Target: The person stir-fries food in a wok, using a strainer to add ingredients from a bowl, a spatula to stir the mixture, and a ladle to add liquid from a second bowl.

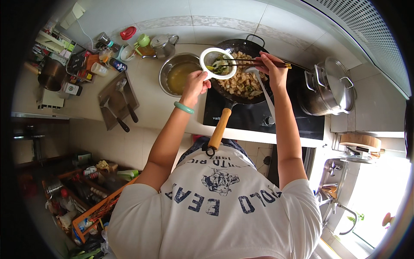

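My left hand point(195, 86) grips the handle of a small white-rimmed strainer point(218, 77) over the wok's left edge. Green leafy pieces point(221, 66) lie in its mesh. In my right hand point(272, 69) are dark chopsticks point(245, 60), their tips at the greens. Below, the black wok point(237, 100) with a wooden handle point(220, 128) holds browned, chopped food point(241, 83). A metal spatula point(266, 92) leans in it, its handle passing beside my right forearm. Left of the wok stands a steel bowl point(162, 81) of yellowish liquid point(179, 79), partly hidden by my left hand.
The wok stands on a black cooktop point(307, 124), with a lidded steel pot point(326, 87) at right. On the left counter are a metal tray point(111, 118) of utensils, a steel kettle point(163, 47), a green-handled jug point(144, 47) and several jars. An orange-framed rack point(93, 213) stands lower left.
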### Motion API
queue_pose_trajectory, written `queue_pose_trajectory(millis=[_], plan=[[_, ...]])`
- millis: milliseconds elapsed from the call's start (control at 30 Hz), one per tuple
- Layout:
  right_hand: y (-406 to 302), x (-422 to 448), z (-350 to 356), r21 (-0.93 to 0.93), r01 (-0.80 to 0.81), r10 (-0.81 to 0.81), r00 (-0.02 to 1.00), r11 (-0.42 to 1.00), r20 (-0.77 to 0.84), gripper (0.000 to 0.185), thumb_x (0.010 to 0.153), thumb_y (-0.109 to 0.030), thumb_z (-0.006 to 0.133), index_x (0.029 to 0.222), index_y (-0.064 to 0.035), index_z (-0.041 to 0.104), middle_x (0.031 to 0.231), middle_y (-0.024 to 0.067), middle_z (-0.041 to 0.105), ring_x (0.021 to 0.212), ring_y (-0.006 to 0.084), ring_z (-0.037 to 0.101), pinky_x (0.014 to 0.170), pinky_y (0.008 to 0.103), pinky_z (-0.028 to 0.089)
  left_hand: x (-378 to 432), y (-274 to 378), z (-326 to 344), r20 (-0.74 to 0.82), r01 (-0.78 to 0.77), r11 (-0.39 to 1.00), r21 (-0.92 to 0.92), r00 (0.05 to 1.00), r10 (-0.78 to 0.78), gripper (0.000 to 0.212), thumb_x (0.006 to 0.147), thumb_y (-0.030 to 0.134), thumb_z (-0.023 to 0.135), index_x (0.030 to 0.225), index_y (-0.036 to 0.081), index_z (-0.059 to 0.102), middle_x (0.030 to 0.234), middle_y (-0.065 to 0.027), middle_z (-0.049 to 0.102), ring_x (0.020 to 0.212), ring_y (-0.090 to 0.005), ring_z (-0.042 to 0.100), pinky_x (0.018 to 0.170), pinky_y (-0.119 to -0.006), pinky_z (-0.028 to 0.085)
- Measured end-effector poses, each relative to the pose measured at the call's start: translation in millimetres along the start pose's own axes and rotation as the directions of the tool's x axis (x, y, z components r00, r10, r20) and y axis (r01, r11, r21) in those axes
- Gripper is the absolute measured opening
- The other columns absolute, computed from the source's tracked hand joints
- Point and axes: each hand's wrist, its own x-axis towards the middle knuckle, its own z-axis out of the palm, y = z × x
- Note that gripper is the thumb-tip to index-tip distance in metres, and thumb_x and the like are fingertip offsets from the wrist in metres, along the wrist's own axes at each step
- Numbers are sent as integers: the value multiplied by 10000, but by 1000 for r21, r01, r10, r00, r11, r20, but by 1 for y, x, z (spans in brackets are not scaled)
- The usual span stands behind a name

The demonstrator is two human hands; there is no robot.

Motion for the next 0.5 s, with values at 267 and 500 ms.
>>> queue_pose_trajectory(millis=[267,500], plan=[[-40,-39,-32,-154,119,-142,979,981,-147,238,795,-183,685,842,48,650,802,131,651,726,188,644,648,302,564,-1,-10,-6,32,-12,999,-43,999,13,198,905,168,463,807,9,528,578,-58,522,404,-51,367,363,-191,268],[20,-79,-28,-600,191,-345,926,777,-153,133,798,-94,675,812,38,660,622,20,624,569,36,547,534,179,434,-6,-4,-11,-1,-32,999,-43,999,32,187,896,152,464,793,9,525,575,-54,521,409,-48,368,368,-187,270]])
